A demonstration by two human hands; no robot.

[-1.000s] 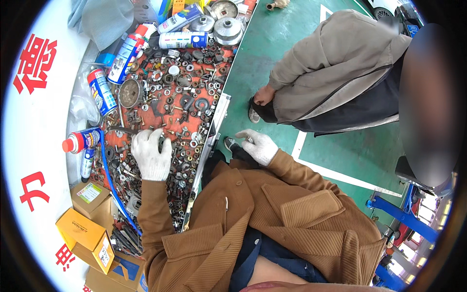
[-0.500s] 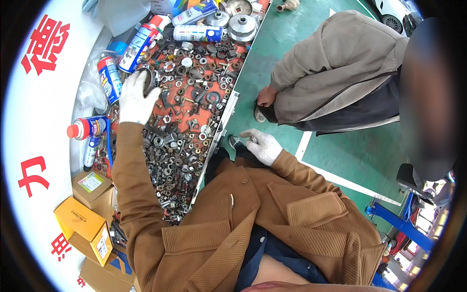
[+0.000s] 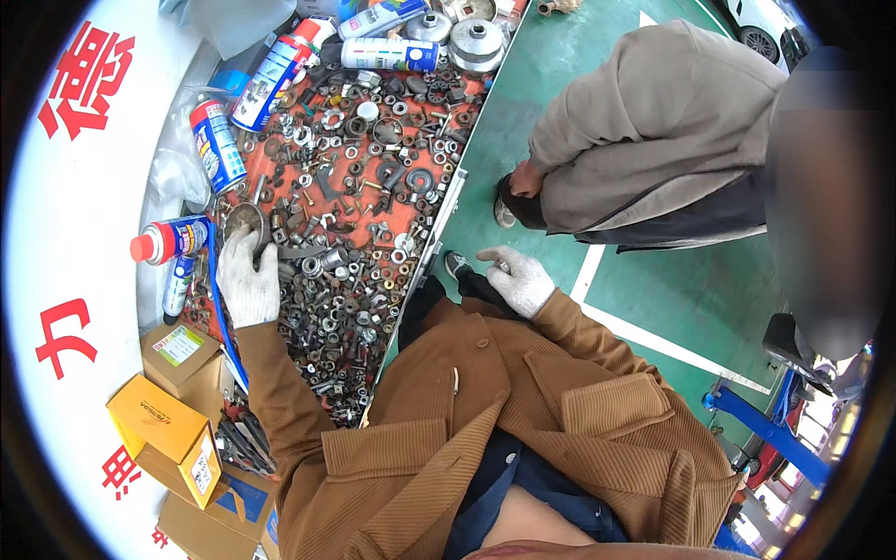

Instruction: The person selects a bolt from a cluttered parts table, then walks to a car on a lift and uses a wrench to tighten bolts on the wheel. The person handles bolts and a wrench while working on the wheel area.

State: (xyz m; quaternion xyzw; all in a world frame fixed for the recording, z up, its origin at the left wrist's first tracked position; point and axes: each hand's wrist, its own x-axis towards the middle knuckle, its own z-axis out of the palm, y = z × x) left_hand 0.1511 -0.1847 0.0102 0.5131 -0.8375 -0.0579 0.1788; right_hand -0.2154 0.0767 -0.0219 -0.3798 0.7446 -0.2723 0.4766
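My left hand point(image 3: 250, 285), in a white knit glove, grips a round, shallow metal cup point(image 3: 260, 224) by its rim at the left side of the work surface. Beneath and around it are heaped loose nuts, bolts, washers and other small metal parts point(image 3: 322, 308) on a red surface point(image 3: 341, 219). My right hand point(image 3: 521, 285), gloved too, hovers past the surface's right edge, over the floor. Its fingers are curled in a pinch, and what they may hold is too small to make out.
Spray cans point(image 3: 217, 145) line the left and far sides, near cup-shaped metal pieces point(image 3: 476, 45). Cardboard boxes point(image 3: 168, 425) stand near left by the white wall point(image 3: 103, 233). A person in a grey jacket point(image 3: 663, 131) stands to the right on the green floor point(image 3: 644, 299).
My left hand has come nearer to me and slightly left, carrying the round metal cup away from the spray cans. My right hand has shifted only slightly.
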